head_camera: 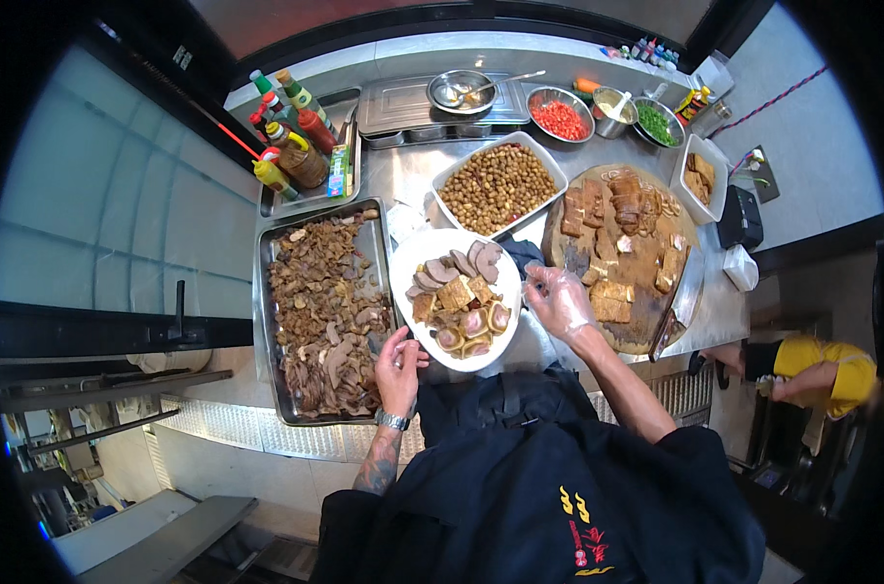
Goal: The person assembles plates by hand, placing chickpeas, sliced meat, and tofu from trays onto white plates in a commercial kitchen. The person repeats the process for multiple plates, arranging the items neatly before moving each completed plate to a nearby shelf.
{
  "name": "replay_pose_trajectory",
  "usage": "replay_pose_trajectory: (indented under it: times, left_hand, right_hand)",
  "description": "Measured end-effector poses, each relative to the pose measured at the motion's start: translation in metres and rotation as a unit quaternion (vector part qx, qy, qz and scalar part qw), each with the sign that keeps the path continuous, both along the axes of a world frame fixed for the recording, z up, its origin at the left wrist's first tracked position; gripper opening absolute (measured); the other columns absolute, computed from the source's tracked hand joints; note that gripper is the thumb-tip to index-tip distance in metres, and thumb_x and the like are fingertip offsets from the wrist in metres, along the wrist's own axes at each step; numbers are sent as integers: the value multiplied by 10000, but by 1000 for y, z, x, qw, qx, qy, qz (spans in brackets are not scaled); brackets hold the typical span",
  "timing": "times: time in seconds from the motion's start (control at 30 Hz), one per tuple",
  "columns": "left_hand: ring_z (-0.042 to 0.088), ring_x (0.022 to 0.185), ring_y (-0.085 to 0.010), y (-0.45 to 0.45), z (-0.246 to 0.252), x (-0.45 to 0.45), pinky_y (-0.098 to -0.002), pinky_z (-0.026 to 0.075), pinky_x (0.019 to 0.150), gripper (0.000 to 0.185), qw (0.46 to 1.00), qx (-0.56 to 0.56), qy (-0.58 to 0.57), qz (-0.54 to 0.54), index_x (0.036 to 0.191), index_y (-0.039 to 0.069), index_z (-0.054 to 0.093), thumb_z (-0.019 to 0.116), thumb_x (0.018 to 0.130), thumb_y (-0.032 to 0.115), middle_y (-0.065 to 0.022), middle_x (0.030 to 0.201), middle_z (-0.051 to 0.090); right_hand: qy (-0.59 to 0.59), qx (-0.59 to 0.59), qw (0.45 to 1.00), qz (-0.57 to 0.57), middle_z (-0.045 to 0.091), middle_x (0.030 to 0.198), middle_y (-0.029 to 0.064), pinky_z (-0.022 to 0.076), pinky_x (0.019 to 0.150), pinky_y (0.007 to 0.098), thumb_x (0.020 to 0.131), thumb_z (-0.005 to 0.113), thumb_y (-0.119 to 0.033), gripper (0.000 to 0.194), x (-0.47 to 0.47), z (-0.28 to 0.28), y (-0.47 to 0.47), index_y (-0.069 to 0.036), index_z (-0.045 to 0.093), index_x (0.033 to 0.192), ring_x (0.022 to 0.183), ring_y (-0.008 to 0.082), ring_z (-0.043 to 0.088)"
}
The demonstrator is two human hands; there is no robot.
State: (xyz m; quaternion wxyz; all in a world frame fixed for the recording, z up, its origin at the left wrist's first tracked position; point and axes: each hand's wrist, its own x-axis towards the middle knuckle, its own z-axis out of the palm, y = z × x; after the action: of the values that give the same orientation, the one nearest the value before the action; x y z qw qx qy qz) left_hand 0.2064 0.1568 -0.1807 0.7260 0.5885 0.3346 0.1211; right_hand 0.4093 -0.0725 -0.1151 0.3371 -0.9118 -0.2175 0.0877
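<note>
In front of me is a white oval plate [405,292] with sliced meat, browned tofu-like pieces and rolled slices on it. My left hand [400,365], bare, is at the plate's lower left edge; whether it grips the rim is unclear. At the plate's right edge my right hand [559,298] wears a clear plastic glove, fingers curled near the rim; its hold cannot be made out. A round wooden chopping board [639,255] with cut pieces lies to the right, a cleaver [677,310] along its edge. A metal tray of sliced meat [325,321] stands at the left.
A white tub of small brown balls [497,182] stands behind the plate. Farther back are bowls of chopped red pepper [560,115] and chopped greens [657,123]. Sauce bottles [296,139] fill a back-left tray. Another person in yellow [825,369] is at the far right.
</note>
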Motion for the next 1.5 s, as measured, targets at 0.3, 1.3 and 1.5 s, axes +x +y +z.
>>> replay_pose_trajectory:
  times: [0.3,1.3,1.5]
  left_hand:
    - [678,774,-120,-11,-3,9,-284,630,636,652,998,34,40,-17,1521,29,397,682,935,4,-6,951,574]
    - [701,870,-112,-8,50,-21,-256,601,645,519,998,-64,-14,23,1436,9,519,638,931,16,-53,1116,710]
    - [649,906,-81,-76,99,-82,-258,564,737,608,981,-107,-101,125,1539,75,385,640,993,157,-23,1121,691]
  right_hand:
    - [99,-19,994,-30,732,1029,228,559,872,408,866,662,-160,300,25,-32,22,-9,719,1119,951,346,723]
    - [161,65,978,120,648,661,145,491,601,403,964,536,-287,340,3,5,3,-1,685,857,589,254,617]
    - [224,98,938,247,671,686,124,483,518,331,983,594,-226,308,9,53,-11,27,702,843,548,151,605]
